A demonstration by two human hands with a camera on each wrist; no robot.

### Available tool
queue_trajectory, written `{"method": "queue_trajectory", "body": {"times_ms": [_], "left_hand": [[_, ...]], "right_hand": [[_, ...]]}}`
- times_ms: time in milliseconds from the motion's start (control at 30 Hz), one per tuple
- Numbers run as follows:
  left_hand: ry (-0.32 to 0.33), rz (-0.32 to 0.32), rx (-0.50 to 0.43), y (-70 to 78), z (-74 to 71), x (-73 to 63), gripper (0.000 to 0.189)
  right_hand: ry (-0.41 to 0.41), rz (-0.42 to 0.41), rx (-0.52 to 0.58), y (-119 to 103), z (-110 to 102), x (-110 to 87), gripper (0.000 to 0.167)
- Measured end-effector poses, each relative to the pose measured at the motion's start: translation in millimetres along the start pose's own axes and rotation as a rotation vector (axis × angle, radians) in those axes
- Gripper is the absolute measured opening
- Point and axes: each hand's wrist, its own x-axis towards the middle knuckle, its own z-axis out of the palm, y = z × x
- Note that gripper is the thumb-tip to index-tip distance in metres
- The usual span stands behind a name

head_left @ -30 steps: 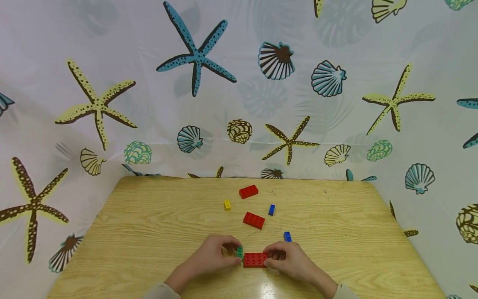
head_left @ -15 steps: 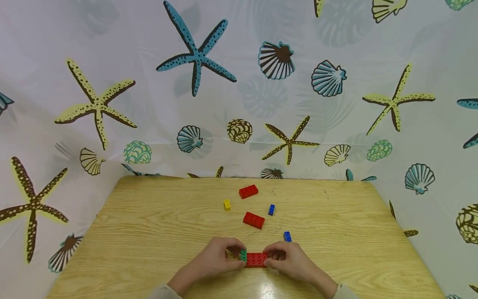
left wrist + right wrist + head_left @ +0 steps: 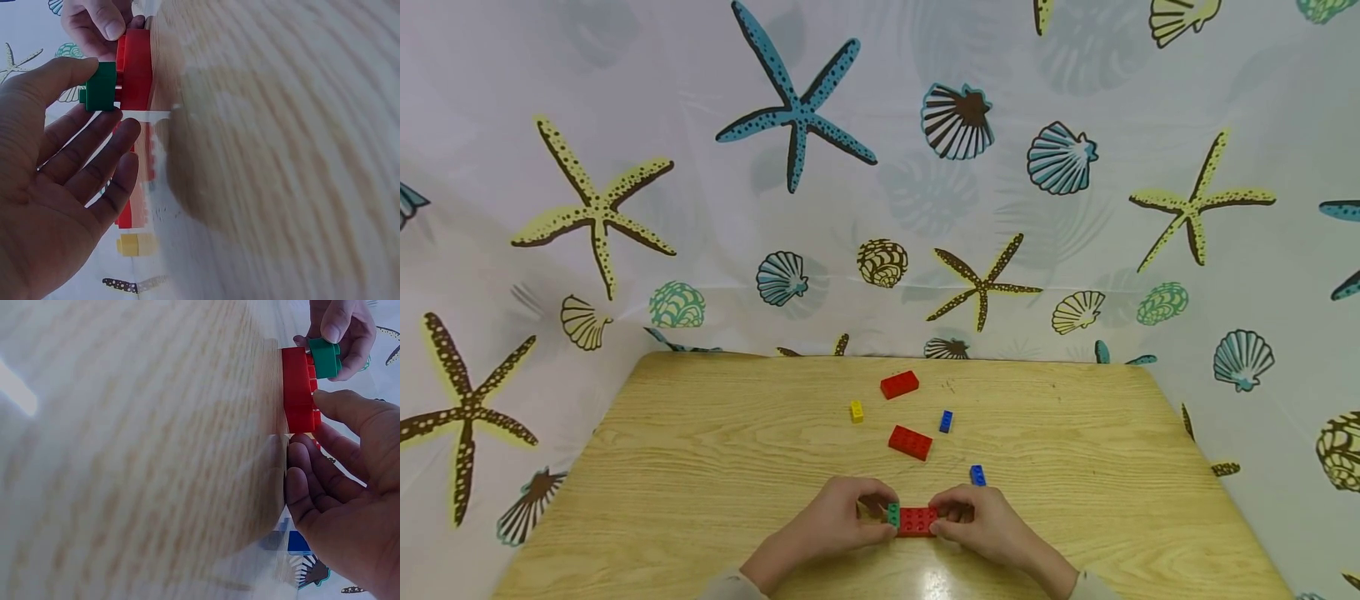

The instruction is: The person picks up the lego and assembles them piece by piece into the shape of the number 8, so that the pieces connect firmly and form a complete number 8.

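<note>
My left hand [image 3: 835, 521] pinches a small green toy building brick [image 3: 892, 514] between thumb and fingers. The green brick sits close over the studs at the left end of a red studded brick [image 3: 914, 522]. In the left wrist view some red studs show beneath the green brick [image 3: 100, 87]. At the red brick's right end, my right hand [image 3: 988, 525] grips it with thumb and fingertips. The right wrist view shows the red brick [image 3: 299, 390] flat against the table, its studs toward the green brick [image 3: 324, 358].
Beyond the hands on the wooden table [image 3: 737, 425] lie two more red bricks, one nearer [image 3: 910, 442] and one farther [image 3: 899, 385]. A yellow brick [image 3: 857, 412] and two blue bricks [image 3: 946, 422] lie around them, one blue brick [image 3: 977, 475] just behind my right hand. Patterned cloth [image 3: 850, 217] walls the table.
My left hand has moved right with the green brick, from beside the red brick's left end to over that end. My right hand has stayed on the red brick.
</note>
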Motion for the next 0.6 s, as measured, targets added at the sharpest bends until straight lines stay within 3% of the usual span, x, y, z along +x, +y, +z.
{"method": "queue_trajectory", "body": {"times_ms": [600], "left_hand": [[-0.009,-0.006,0.045,1.8,0.6,3.5,0.035]], "right_hand": [[0.001,-0.012,-0.005,1.5,0.5,0.7,0.024]]}}
